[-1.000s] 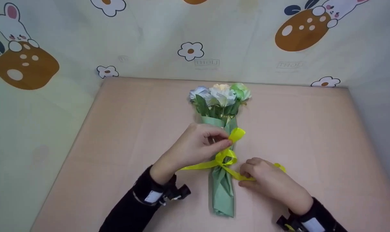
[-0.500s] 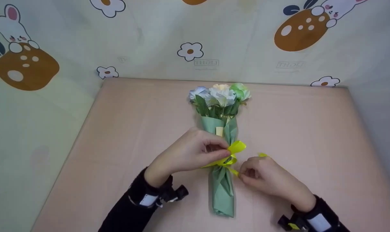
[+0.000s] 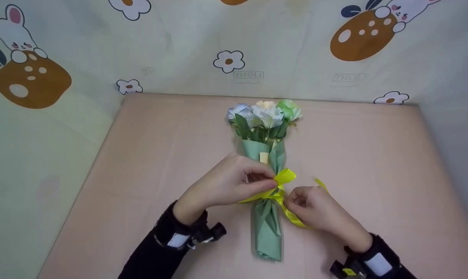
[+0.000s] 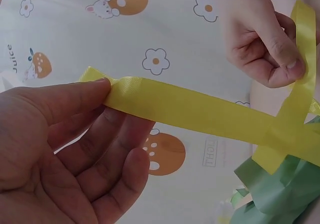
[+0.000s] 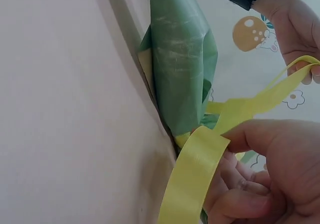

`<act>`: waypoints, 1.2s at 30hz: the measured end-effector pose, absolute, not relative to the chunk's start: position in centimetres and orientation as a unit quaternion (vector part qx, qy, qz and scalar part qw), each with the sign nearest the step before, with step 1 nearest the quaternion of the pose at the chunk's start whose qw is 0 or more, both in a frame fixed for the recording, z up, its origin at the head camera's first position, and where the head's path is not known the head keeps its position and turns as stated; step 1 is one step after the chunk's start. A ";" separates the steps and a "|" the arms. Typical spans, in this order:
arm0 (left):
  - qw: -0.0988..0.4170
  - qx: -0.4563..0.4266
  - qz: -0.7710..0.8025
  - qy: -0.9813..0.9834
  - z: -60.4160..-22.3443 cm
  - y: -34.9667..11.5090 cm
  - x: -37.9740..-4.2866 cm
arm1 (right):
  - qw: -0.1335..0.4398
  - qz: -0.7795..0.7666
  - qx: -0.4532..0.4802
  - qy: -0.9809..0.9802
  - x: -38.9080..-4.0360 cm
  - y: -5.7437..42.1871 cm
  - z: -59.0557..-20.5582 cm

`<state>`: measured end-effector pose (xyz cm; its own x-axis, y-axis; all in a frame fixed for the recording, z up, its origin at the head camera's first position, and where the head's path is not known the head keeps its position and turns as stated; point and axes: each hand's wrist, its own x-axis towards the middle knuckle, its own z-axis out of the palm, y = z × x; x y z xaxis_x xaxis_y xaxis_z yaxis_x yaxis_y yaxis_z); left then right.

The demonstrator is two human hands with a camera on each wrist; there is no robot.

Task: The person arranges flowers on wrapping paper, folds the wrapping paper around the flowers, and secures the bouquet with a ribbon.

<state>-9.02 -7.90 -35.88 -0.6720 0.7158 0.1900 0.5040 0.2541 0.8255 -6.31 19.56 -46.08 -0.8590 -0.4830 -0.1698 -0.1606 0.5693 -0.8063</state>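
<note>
A bouquet of pale blue, white and green flowers lies on the table, wrapped in green paper. Yellow ribbon is tied round the middle of the wrap. My left hand pinches a folded length of that ribbon between thumb and forefinger, above the knot; the left wrist view shows it stretched to the knot. Just right of the knot, my right hand pinches another ribbon strand with thumb and forefinger. Some of this strand hangs in a curve below the right fingers. Part of the knot is hidden.
The pinkish table extends on both sides of the bouquet. Behind it and to the left hangs a pale sheet printed with rabbits and flowers. Each wrist carries a black strap with a small camera.
My left hand has moved slightly down with its ribbon length. The right hand has shifted its hold closer to the knot, and a slack curve of ribbon now hangs below it.
</note>
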 end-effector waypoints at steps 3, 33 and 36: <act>0.114 0.393 0.471 0.782 -35.9 -7.8 -9.0 | 0.194 -0.437 -0.160 0.864 -6.3 19.1 -46.1; 0.124 0.401 0.474 0.774 -36.4 -7.5 -9.2 | -0.133 -0.307 -0.298 0.894 -7.1 18.5 -48.3; 0.125 0.401 0.475 0.773 -36.4 -7.4 -9.2 | -0.113 -0.308 -0.282 0.902 -7.3 18.3 -48.0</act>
<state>-9.19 -7.41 -36.42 -0.6465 0.7395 0.1877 0.5022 0.2273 0.8343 -7.29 18.33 -47.98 -0.8155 -0.4391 0.3771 -0.5781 0.6510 -0.4920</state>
